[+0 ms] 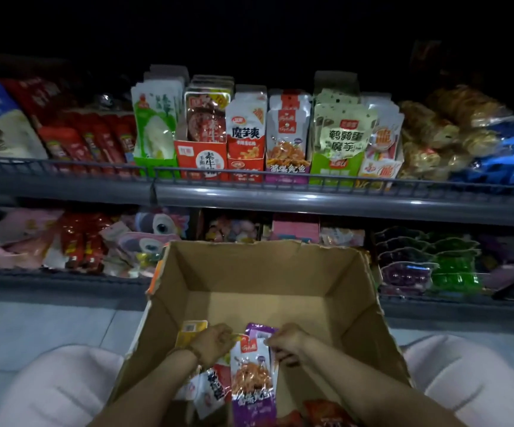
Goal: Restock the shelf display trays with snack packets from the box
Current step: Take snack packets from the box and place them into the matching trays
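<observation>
An open cardboard box stands in front of me, mostly bare inside, with a few snack packets at its near end. Both hands are inside it. My left hand and my right hand pinch the top corners of a stack of white-and-purple squid snack packets, holding it upright. A yellow packet lies beside the left hand, and white-and-red packets sit below it. On the upper shelf, the matching purple display tray holds the same packets.
The upper shelf carries a row of display trays: green, red, orange-red, light green, white. Sausages lie left, bread and blue packs right. A lower shelf holds mixed sweets. My knees flank the box.
</observation>
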Motion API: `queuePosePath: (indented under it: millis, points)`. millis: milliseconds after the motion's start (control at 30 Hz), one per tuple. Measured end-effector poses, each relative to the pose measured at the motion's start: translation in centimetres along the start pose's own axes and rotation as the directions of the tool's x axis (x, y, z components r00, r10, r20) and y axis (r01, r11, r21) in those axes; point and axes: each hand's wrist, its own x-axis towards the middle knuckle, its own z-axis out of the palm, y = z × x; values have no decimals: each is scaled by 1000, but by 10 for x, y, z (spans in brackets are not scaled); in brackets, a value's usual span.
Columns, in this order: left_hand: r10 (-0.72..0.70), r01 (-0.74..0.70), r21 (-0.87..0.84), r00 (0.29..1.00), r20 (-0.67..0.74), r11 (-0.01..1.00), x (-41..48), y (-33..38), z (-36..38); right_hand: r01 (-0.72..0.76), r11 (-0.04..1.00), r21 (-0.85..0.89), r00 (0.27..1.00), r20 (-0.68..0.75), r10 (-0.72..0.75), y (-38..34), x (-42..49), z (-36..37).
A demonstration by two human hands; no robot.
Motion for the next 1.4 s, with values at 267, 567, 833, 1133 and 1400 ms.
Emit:
queuePosePath:
  millis: [267, 567, 833, 1133, 1400]
  points:
    - [-44, 68, -236, 993, 105, 969, -4, 7, 1, 88, 964, 252, 996, -8, -89, 2, -16, 18]
    - [-10, -115, -656, 983, -184, 746, -14, 46, -58, 352, 811, 466, 934, -120, -337, -71, -75, -54]
    - [151, -384, -740, 919, -364, 552, -34, 113, -116, 545, 593, 592, 818, -221, -532, -127, -110, -87]
    - [370, -701, -345, 654, -659, 624, -35, 191, -181, 807, 528, -263, 504, -159, -849, -214, -166, -175]
    - [582, -347, 478, 606, -543, 807, 19, 200, -196, 644, 447, -621, 257, -375, -891, -301, -162, -257]
